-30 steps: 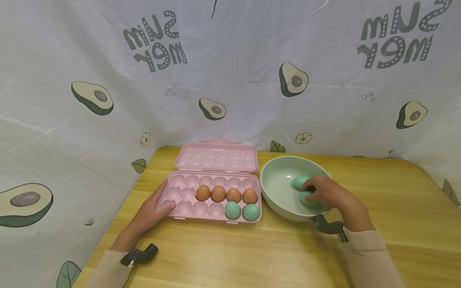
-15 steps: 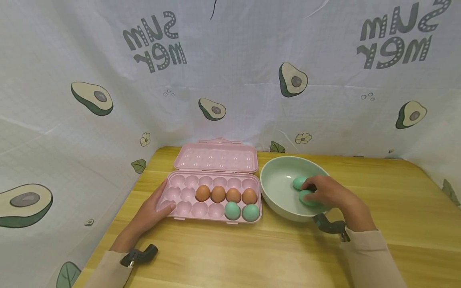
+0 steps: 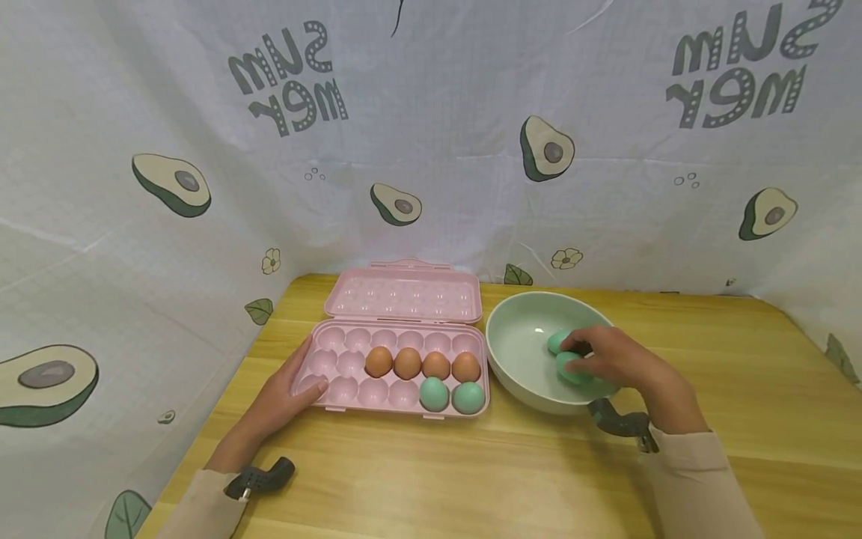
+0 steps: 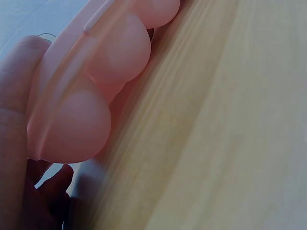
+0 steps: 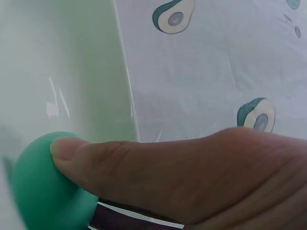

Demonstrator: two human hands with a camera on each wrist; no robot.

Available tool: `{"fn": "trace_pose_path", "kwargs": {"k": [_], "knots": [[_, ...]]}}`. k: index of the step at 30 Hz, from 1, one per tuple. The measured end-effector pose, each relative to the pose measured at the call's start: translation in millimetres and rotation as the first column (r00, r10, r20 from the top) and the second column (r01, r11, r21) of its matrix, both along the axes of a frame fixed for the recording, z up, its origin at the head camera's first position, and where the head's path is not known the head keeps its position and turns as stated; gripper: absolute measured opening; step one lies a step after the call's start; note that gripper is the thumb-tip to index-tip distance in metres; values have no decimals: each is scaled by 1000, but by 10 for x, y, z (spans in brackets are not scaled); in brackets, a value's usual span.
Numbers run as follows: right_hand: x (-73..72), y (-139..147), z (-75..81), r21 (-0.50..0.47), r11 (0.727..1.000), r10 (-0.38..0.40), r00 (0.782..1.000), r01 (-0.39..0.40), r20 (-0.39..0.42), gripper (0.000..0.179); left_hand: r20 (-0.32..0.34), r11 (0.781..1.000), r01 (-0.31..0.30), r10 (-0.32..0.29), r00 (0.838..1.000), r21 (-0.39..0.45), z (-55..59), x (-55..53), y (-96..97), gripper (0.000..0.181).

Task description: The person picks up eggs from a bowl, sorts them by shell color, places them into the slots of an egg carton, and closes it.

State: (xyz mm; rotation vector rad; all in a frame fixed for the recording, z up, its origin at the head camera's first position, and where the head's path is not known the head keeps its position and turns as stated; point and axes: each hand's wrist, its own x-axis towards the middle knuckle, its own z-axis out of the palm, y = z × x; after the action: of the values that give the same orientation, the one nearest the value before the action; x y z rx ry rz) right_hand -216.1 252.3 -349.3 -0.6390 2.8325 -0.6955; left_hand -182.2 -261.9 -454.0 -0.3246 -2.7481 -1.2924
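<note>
My left hand [image 3: 279, 397] grips the left end of a pink egg carton [image 3: 373, 391], thumb over its front corner and fingers at its side. The carton's lid [image 3: 404, 293] lies open behind it. Several brown eggs [image 3: 408, 363] sit in the middle row, and two green eggs [image 3: 434, 394] stand in the front row at the right. Inside the pale green bowl [image 3: 521, 359], my right hand [image 3: 616, 363] pinches a green egg [image 3: 569, 367]; its thumb presses the egg in the right wrist view. Another green egg [image 3: 557, 341] lies just behind, partly hidden by the hand.
The bowl stands close against the carton's right side on a wooden table [image 3: 431, 479]. A white cloth [image 3: 458, 90] printed with avocados hangs behind and along the sides. Each wrist wears a dark camera mount [image 3: 259, 479].
The green egg in my right hand has tilted and shifted slightly to the left and up within the bowl. My left hand has stayed on the carton.
</note>
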Motion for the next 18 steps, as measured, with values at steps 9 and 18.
{"fn": "trace_pose_path", "kwargs": {"k": [9,18], "knots": [[15,-44,16,-42,998,48,997,-51,-58,28,19,1000,-9,9,1000,0,-26,6,-1,89],[9,-84,5,-82,995,53,993,-62,-108,25,16,1000,-6,6,1000,3,-17,9,0,89]]}}
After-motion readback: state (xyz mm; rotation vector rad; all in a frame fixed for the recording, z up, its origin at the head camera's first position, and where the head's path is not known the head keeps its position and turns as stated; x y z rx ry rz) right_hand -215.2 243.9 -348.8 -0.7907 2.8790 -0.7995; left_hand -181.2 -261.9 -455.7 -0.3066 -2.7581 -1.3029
